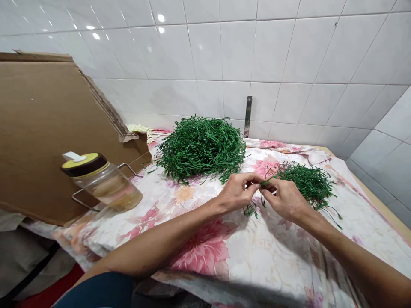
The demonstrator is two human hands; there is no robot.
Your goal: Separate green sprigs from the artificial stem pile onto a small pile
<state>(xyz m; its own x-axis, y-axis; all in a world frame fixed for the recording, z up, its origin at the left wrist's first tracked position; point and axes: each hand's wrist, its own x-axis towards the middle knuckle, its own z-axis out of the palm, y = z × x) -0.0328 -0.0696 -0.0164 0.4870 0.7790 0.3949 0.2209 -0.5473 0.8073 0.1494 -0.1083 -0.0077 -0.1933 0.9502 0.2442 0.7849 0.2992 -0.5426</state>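
Observation:
My left hand [236, 193] and my right hand [285, 200] meet above the floral cloth, their fingertips pinching a thin green artificial vine strand [266, 182]. The strand's lower ends dangle below my hands. A smaller tangled bunch of green strands [305, 185] lies just beyond my right hand and seems to touch it. Farther left, behind my left hand, sits a large tangled heap of the same green strands [201, 148]. Exactly where each fingertip grips is partly hidden by my fingers.
A floral cloth [205, 252] covers the worktop, with a clear lidded jar [102, 182] in a wire holder at left. A large cardboard sheet [41, 128] leans at left. White tiled walls [289, 55] rise behind, with a metal bracket [247, 116].

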